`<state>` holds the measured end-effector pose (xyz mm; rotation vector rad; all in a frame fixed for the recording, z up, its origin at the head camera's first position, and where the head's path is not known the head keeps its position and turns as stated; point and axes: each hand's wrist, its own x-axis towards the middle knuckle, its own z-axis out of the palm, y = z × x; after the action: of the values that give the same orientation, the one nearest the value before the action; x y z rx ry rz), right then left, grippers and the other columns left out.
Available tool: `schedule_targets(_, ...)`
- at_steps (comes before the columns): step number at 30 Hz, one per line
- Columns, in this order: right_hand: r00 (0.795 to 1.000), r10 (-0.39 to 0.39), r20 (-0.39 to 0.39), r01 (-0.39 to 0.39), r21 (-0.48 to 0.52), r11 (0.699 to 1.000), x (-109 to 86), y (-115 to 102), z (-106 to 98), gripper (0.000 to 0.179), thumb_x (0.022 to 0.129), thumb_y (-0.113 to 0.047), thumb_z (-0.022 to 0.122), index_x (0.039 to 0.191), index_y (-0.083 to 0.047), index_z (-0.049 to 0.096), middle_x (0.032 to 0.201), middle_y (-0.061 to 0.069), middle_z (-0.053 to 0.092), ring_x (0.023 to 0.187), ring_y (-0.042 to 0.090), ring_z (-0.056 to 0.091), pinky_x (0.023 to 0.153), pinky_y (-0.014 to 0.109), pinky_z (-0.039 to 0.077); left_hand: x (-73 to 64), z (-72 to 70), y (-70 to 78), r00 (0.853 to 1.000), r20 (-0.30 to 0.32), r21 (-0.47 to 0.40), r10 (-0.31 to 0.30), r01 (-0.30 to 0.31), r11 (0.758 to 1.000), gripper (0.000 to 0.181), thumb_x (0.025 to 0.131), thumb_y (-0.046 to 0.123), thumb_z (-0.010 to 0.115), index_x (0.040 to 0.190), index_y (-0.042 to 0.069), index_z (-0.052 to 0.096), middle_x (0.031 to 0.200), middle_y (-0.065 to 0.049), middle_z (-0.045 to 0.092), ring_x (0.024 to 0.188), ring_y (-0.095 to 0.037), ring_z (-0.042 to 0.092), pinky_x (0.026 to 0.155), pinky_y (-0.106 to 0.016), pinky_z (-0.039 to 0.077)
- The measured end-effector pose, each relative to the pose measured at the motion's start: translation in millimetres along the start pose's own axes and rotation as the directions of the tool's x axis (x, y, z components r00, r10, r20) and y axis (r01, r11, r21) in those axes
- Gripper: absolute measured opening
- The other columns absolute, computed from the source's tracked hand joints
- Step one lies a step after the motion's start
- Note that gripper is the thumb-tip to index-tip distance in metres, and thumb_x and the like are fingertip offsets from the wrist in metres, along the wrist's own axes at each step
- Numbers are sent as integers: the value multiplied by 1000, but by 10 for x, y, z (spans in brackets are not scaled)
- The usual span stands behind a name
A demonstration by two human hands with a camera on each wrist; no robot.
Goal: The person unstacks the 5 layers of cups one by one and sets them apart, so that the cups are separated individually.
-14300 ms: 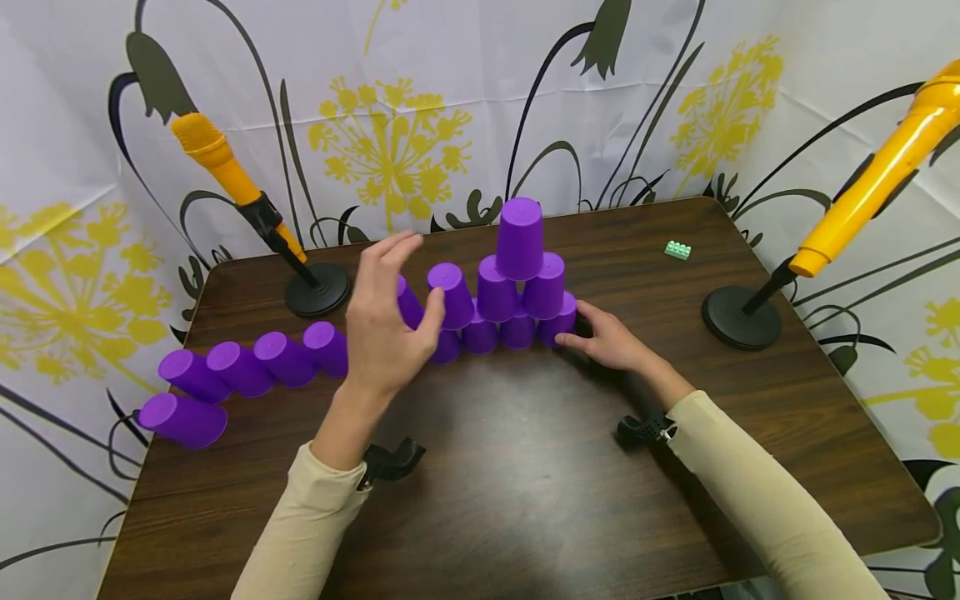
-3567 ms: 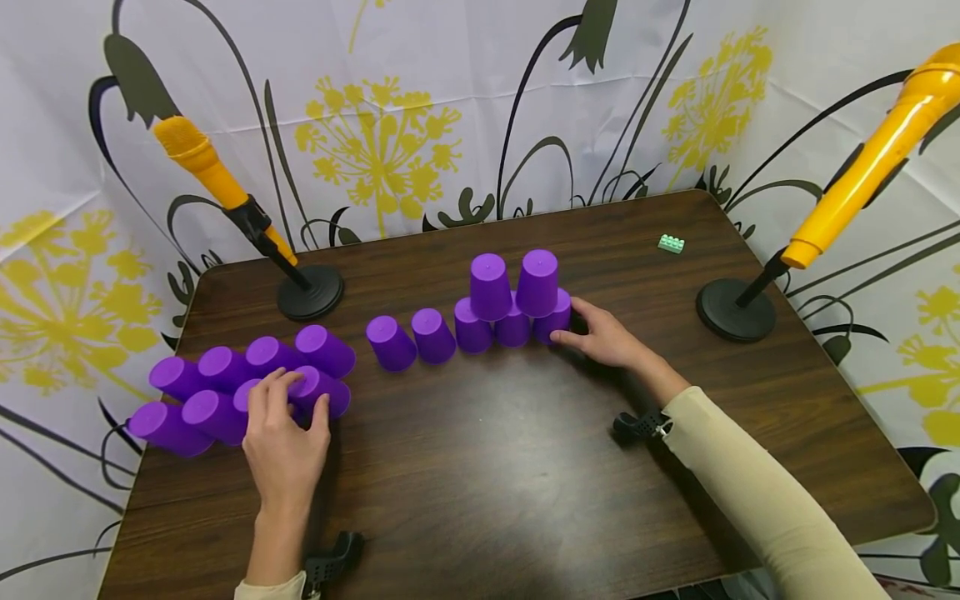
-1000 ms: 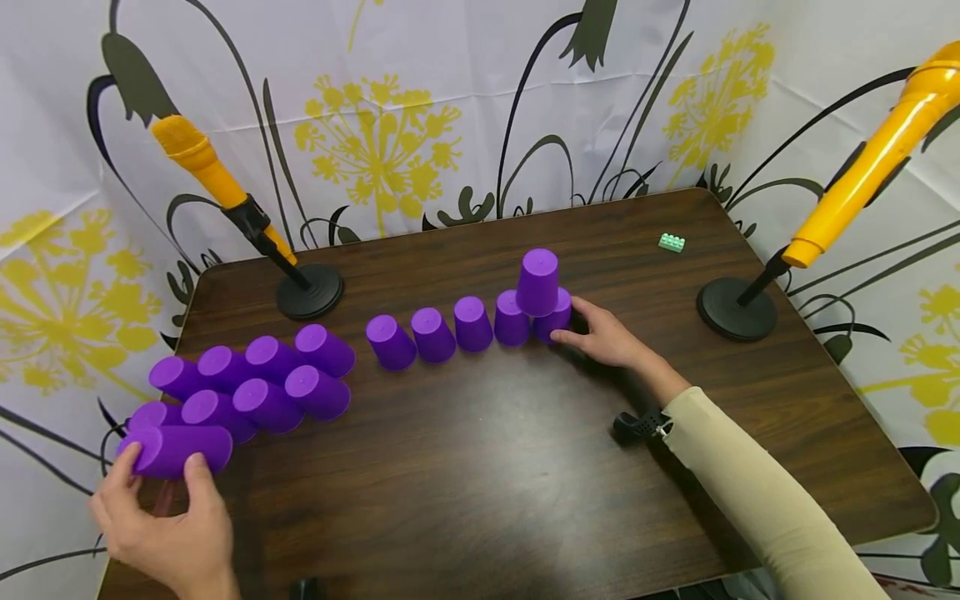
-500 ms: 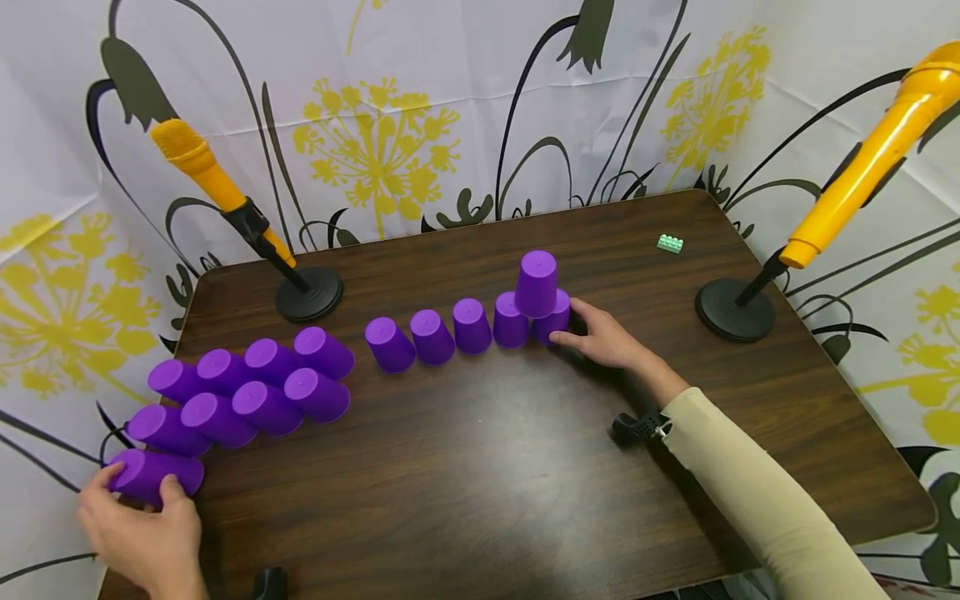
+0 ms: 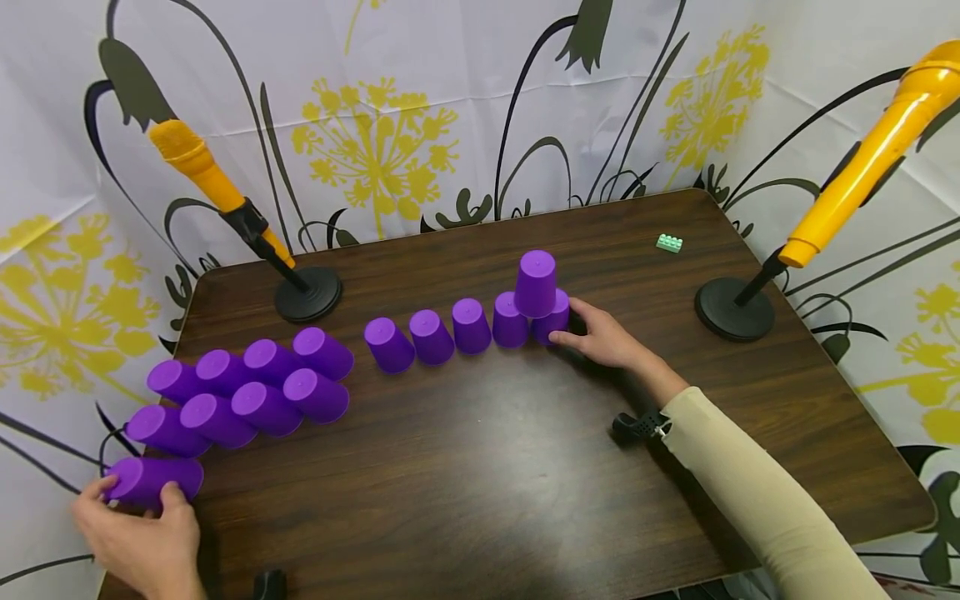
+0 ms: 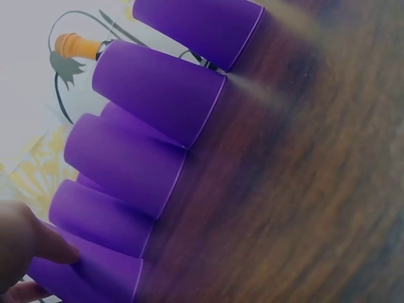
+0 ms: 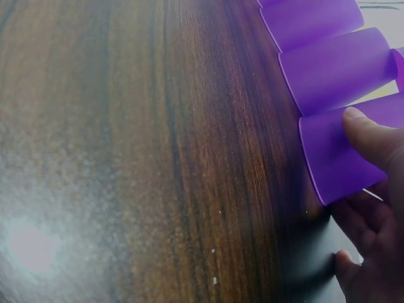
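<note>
My left hand (image 5: 142, 537) grips a purple plastic cup (image 5: 157, 482) at the table's left edge, thumb on the near side, fingers around the far side. In the left wrist view the thumb presses this cup (image 6: 104, 271), mouth down at the table, beside other cups. My right hand (image 5: 609, 335) holds the rightmost cup (image 5: 553, 323) of a row of upside-down purple cups, its thumb in front. The thumb on that cup (image 7: 331, 158) also shows in the right wrist view. One cup (image 5: 536, 282) stands on top, bridging the row's two rightmost cups.
Two rows of upside-down purple cups (image 5: 266, 408) stand at the left, behind my left hand. A yellow microphone (image 5: 198, 167) on a round black stand is at the back left, another yellow microphone (image 5: 870, 158) at the right. A small mint-green toy brick (image 5: 669, 243) lies at the back right.
The cup stack has come down to one upper cup, and the left rows have grown. My left hand has brought a cup to the front left and lowered it. My right hand has stayed put.
</note>
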<state>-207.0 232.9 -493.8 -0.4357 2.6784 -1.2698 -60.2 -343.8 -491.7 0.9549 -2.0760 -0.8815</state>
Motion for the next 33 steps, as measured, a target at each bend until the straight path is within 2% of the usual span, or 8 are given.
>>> schedule_targets(12,1000,-8,-1,8,3,1000,-9,5,-2,67,93,-30,69,148,-5,39,141,17,51,133,32,44,110,50,32,-98,-119,400,949,-209,25,238,-238,971,51,83,18,61,128,37,48,120,24,35,113,-27,47,102,-33,35)
schedule_targets(15,1000,-11,-1,11,5,1000,-8,13,-3,68,92,-31,69,148,-5,39,141,17,51,133,32,44,110,50,32,-178,-98,650,869,-293,21,399,-412,911,42,84,14,59,124,28,56,127,18,42,119,-21,47,103,-32,36)
schedule_targets(18,1000,-13,0,13,6,1000,-9,17,-2,68,92,-31,69,148,-5,39,141,17,51,133,32,44,110,51,32,-319,0,995,756,-363,-54,545,-601,798,28,81,12,60,109,10,64,125,7,52,121,-19,48,106,-34,36)
schedule_targets(21,1000,-13,-3,13,6,1000,-10,17,-1,67,92,-31,69,147,-6,40,141,16,51,133,32,44,110,50,32,-577,160,1401,695,-383,-240,609,-711,661,28,78,12,62,101,-4,62,119,-7,61,119,-27,53,108,-42,36)
schedule_targets(25,1000,-14,-4,14,2,1000,-9,13,-1,66,92,-31,69,146,-6,41,140,16,52,133,31,45,110,49,32,-1028,388,1801,610,-260,-454,748,-761,463,28,78,9,63,102,-5,63,115,-21,63,116,-41,56,104,-48,41)
schedule_targets(28,1000,-16,-2,16,-1,1000,-7,11,-2,66,92,-31,70,146,-6,41,140,16,52,133,31,45,110,49,32,-1312,562,1950,468,-69,-546,881,-757,360,34,78,6,66,111,-1,65,122,-22,61,119,-42,55,102,-47,43)
schedule_targets(30,1000,-17,-2,17,-1,1000,-6,12,-3,66,92,-30,69,147,-6,41,141,16,52,133,31,44,110,49,32,-1441,699,2034,376,56,-593,925,-733,333,40,79,6,67,118,3,64,128,-19,59,123,-38,53,101,-46,44)
schedule_targets(33,1000,-18,-7,18,-1,1000,-3,16,-4,66,92,-29,69,147,-6,41,141,16,51,133,31,44,111,49,32,-1538,932,2181,306,199,-639,931,-680,361,47,81,9,70,127,9,61,135,-14,55,127,-31,50,98,-46,47)
